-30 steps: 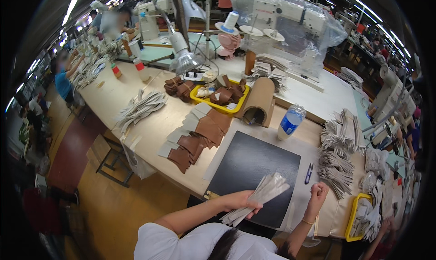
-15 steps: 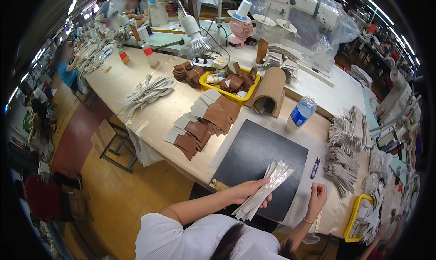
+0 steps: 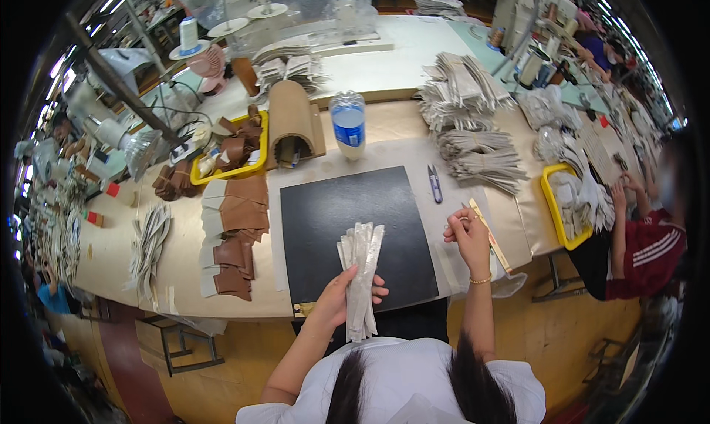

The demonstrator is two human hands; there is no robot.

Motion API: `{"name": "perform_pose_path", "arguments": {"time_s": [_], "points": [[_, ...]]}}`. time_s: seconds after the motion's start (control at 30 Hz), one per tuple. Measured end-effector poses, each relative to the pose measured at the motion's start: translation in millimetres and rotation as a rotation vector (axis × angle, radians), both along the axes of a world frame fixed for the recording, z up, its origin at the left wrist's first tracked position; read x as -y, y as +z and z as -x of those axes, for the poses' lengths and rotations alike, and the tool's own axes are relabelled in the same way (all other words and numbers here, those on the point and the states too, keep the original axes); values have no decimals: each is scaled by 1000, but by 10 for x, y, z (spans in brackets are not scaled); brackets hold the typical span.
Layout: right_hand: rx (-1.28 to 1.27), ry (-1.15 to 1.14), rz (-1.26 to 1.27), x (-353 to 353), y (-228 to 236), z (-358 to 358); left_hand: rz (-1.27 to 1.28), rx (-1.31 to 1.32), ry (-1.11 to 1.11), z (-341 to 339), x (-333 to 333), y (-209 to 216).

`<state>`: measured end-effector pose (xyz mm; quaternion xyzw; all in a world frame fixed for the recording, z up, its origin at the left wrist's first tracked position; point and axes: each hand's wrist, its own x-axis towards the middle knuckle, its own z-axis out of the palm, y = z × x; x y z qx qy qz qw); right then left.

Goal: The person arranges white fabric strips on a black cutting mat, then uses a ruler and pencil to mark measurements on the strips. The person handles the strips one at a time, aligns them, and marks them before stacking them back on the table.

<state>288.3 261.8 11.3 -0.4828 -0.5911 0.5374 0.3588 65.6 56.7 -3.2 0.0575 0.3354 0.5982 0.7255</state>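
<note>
My left hand [image 3: 340, 289] is closed around a bundle of pale, greyish-white strips [image 3: 360, 272], fanned slightly at the top, above the near part of a black square mat [image 3: 333, 209]. To the right of the mat, my right hand [image 3: 470, 235] is raised with thumb and fingers pinched together. What sits in that pinch, if anything, is too small to make out. Just beside it lies a narrow yellowish stick, like a ruler [image 3: 491, 239]. A pair of dark thread snips [image 3: 434, 184] rests beyond the right hand.
Brown and pale cut pieces [image 3: 240, 206] lie left of the mat. Behind it stand a curved brown tube [image 3: 291, 117] and a blue-labelled bottle [image 3: 347, 128]. Stacked pale strips [image 3: 481, 157] sit at right, near a yellow basket [image 3: 558, 217] and a person in red [image 3: 651, 254].
The view has swung to the right, so the table now lies straighter ahead. My left hand still holds the strips, now more upright; my right hand stays pinched.
</note>
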Motion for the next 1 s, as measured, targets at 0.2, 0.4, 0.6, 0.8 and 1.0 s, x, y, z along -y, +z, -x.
{"name": "perform_pose_path", "arguments": {"time_s": [0.2,0.4,0.6,0.8,1.0], "points": [[296,-86,-432,-70,-73,-106,-29,30,19,54,24,-90],[239,-138,-257,-213,-25,-143,-50,97,1,92,20,-203],[267,-149,-159,-525,-195,-237,-15,7,-26,63,-57,-165],[402,-234,-258,-673,-73,-64,42,-101,24,24,-89,-42],[207,71,-243,-397,-146,179,50,-154,73,20,-95,-30]]}}
